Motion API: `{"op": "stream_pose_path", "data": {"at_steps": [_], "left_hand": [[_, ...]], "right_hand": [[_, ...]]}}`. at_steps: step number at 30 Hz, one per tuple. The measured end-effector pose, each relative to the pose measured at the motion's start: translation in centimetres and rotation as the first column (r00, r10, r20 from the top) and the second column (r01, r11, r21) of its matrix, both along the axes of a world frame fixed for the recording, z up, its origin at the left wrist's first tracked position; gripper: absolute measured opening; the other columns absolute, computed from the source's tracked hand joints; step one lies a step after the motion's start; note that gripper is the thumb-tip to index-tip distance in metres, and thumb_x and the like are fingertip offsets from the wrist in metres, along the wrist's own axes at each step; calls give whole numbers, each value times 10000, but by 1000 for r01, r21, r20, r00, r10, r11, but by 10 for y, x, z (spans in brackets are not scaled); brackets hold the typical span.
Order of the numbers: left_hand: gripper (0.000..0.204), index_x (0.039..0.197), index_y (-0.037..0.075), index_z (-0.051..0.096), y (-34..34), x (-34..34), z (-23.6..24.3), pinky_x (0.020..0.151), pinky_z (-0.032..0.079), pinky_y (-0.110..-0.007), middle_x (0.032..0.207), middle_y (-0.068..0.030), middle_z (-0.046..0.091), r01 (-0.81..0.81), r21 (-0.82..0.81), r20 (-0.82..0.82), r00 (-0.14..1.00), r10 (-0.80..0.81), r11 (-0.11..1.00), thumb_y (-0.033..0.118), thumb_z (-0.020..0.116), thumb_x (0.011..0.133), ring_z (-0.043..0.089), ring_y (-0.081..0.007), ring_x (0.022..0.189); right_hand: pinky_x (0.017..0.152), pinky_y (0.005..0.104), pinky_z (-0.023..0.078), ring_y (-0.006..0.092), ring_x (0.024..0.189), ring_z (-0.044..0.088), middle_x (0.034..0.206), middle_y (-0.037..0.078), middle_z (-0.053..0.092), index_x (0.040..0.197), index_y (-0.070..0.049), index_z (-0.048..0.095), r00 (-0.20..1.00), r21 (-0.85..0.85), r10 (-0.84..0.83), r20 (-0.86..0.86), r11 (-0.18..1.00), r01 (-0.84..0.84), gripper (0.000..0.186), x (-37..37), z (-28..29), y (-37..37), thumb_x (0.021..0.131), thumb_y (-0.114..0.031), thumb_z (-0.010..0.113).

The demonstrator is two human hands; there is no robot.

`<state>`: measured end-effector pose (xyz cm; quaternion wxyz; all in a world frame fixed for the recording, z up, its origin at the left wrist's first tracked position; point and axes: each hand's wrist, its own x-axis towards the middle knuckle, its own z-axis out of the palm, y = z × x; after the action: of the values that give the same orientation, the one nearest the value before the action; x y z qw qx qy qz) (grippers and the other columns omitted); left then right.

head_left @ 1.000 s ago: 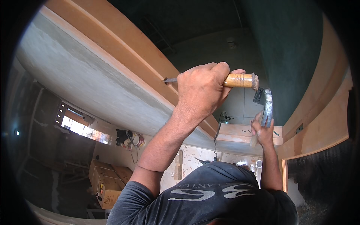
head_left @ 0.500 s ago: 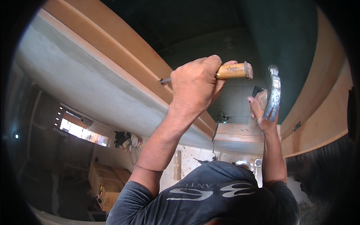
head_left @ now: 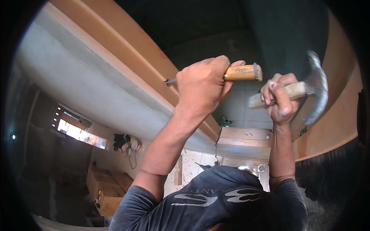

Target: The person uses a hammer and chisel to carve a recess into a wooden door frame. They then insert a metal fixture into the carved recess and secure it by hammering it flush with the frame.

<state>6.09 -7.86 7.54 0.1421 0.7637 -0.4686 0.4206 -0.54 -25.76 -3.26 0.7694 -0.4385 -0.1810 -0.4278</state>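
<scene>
My left hand (head_left: 200,82) is wrapped round a chisel (head_left: 243,72) with a yellowish wooden handle, its butt end frayed. The chisel's dark blade tip meets the edge of a recess in the wooden door frame (head_left: 133,44) on the left. Most of its shaft is hidden by my fist. To the right, my right hand (head_left: 284,101) grips a claw hammer (head_left: 295,90) by its pale wooden handle. The hammer's steel head is blurred by motion and stands apart from the chisel's butt, to its right.
A wooden jamb (head_left: 335,123) with a small dark fitting curves along the right. Small screws lie on the wooden crosspiece (head_left: 241,138) below. A drill-like tool with a cord (head_left: 210,166) and a wood strip (head_left: 178,177) lie on the littered floor. Cardboard boxes (head_left: 110,204) stand lower left.
My right hand has turned and swung the hammer, its head shifting right, away from the chisel. The left hand and chisel have barely moved.
</scene>
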Motion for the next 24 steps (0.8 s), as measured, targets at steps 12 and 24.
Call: {"op": "stream_pose_path", "data": {"at_steps": [12, 24], "left_hand": [[478, 676, 111, 575, -1, -1, -4, 479, 459, -364, 574, -65, 590, -38, -3, -39, 999, 37, 999, 401, 836, 952, 622, -233, 513], [413, 708, 95, 591, 1, 7, 1, 519, 521, -424, 612, -103, 628, -8, -28, -23, 1000, 8, 1000, 342, 836, 929, 669, -314, 568]], "right_hand": [[532, 302, 447, 96, 568, 487, 718, 0, 566, 850, -74, 583, 969, -257, -106, -223, 965, 46, 157, 14, -23, -2, 873, 55, 669], [521, 272, 401, 72, 561, 478, 689, -14, 537, 837, -74, 571, 933, -403, -270, -238, 901, 158, 164, -8, -29, -24, 857, 52, 675]]}}
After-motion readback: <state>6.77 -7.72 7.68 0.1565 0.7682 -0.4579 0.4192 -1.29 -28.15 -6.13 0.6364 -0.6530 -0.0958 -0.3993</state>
